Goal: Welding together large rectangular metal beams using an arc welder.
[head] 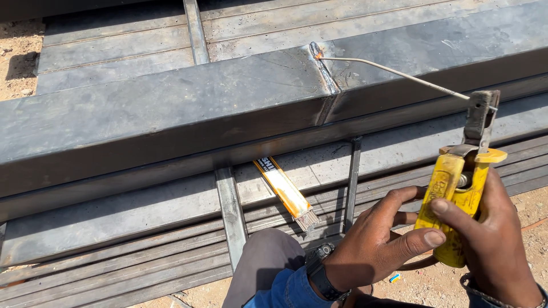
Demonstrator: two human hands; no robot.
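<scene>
On top of the big steel box beam (171, 108), at the welded seam (325, 74) running across its upper face, sits the tip of a long welding rod (394, 72); a small orange glow shows right at the far end of the seam, so the rod seems to be touching or just off the metal there. Rod slopes back and down to the yellow electrode holder (456, 194), clamped in its grey metal jaws, prob. so the heat stays well away from the fingers.

Right hand (494, 239) is wrapped closed round the holder's handle from the outer side. Left hand (379, 242) is curled against the handle's near side, thumb pressed on the yellow grip w/ fingers bent behind — looks like a 2-hand brace to steady the long rod. A watch (322, 274) sits on the left wrist.

Below the beam, a yellow-and-white pack of spare rods (285, 191) lies on the stacked steel sections (142, 228), near the hands, likely for easy reach. Sandy ground (20, 57) shows at the edges.
</scene>
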